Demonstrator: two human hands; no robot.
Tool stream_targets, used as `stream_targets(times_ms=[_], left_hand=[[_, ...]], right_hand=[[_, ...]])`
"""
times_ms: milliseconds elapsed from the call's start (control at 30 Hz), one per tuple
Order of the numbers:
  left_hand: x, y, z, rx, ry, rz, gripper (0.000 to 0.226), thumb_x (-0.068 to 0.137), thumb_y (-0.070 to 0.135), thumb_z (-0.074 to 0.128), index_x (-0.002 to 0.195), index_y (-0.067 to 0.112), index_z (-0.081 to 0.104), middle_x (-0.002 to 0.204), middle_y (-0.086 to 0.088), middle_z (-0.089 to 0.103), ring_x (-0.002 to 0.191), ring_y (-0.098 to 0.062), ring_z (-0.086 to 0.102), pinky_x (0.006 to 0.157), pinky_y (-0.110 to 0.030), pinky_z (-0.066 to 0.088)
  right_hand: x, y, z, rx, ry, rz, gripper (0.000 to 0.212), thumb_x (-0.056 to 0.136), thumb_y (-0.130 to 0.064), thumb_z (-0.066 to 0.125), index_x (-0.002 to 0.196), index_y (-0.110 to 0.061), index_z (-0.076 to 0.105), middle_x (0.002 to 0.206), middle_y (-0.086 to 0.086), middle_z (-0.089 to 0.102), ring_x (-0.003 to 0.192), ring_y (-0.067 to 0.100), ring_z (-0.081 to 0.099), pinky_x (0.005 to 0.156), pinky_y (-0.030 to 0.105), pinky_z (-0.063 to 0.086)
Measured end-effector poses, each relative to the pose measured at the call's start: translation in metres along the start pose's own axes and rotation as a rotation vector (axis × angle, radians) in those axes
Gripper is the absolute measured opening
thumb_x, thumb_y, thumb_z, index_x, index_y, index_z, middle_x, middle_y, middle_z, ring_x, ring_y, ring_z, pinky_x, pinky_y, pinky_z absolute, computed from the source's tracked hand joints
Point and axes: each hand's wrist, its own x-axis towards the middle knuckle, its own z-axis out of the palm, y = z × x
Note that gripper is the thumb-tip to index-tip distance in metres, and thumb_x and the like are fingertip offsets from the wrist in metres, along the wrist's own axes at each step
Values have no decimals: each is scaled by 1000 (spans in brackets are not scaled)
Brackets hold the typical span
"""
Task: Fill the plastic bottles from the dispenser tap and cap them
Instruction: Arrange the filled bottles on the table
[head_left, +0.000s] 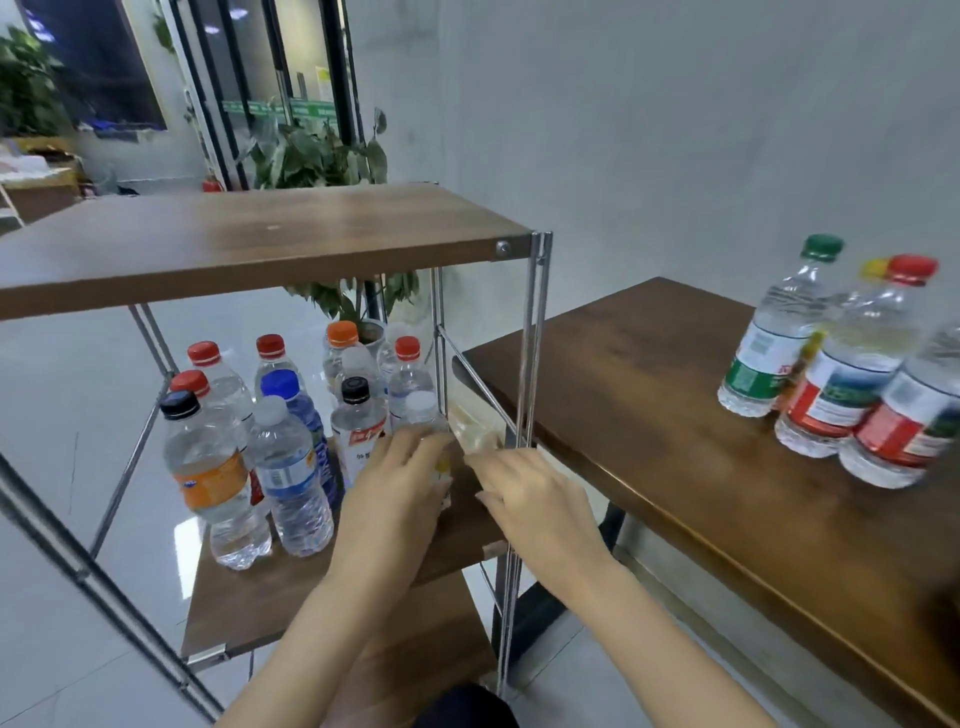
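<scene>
Pale-capped bottle (422, 410) stands at the front right corner of the rack's middle shelf (291, 587), near the centre of the view. The left hand (400, 483) is wrapped round its body, fingers curled on the plastic, probably to lift it out for filling. The right hand (535, 499) lies just beside it at three o'clock with its fingers stretched flat towards the bottle. It clasps nothing I can see, and blur hides whether the tips touch. It looks placed to steady the bottle past the steel corner post (530, 364).

No dispenser tap is visible from here, so I judge this to be the fetching stage.

The shelf bottles (291, 467) crowd at nine to eleven o'clock from the hands. I count about eleven, all capped: four red, two black, one blue, one orange and three pale. The back row overlaps, so one more may be hidden.

On the table (649, 415), at two o'clock and well apart, stand four table bottles (769, 353), apparently already filled. They have a green, a yellow and a red cap, and the fourth is cut off by the edge.
</scene>
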Motion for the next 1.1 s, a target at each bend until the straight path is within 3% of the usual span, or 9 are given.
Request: stream_targets(times_ms=[300,500,600,700,833,967,1100], left_hand=[[51,101,14,-186,35,244,34,80,14,80,111,19,69,113,7,67,100,-18,63,70,-28,52],[110,161,38,-283,18,342,28,90,22,70,118,22,66,119,10,63,107,-17,57,77,-35,54],[148,190,49,-310,-30,383,32,97,26,60,129,24,59,130,8,57,118,-15,51,87,-33,47],[191,218,64,-282,-82,442,38,98,25,57,136,22,52,135,5,53,121,-19,46,87,-35,46],[240,245,84,-278,-137,511,48,96,23,60,142,19,46,136,-2,50,122,-25,45,87,-37,44],[275,269,105,-241,-220,524,64,95,27,62,151,22,33,147,-3,40,128,-27,41,93,-40,46],[291,279,128,-225,-308,515,69,96,29,61,154,28,24,151,-1,36,129,-28,41,92,-41,44]], right_hand=[[-35,72,-114,-298,185,178,38,82,-24,78,118,-22,68,109,-8,70,102,14,64,69,21,54],[-33,133,-173,-291,249,485,40,95,-26,63,134,-23,57,132,-4,60,124,16,52,83,24,44],[-23,154,-191,-319,314,538,43,96,-20,61,139,-19,53,137,1,56,127,21,47,90,33,47],[-8,172,-203,-395,330,600,50,95,-20,61,143,-20,45,143,2,47,129,26,42,90,41,50],[12,193,-208,-506,340,690,56,96,-21,61,146,-22,37,150,6,35,132,28,37,85,39,52],[26,216,-202,-499,363,722,67,92,-16,65,148,-23,29,156,14,21,136,36,28,94,44,49],[32,235,-192,-451,367,788,78,90,-14,69,150,-24,20,156,19,16,132,39,36,95,45,49]])
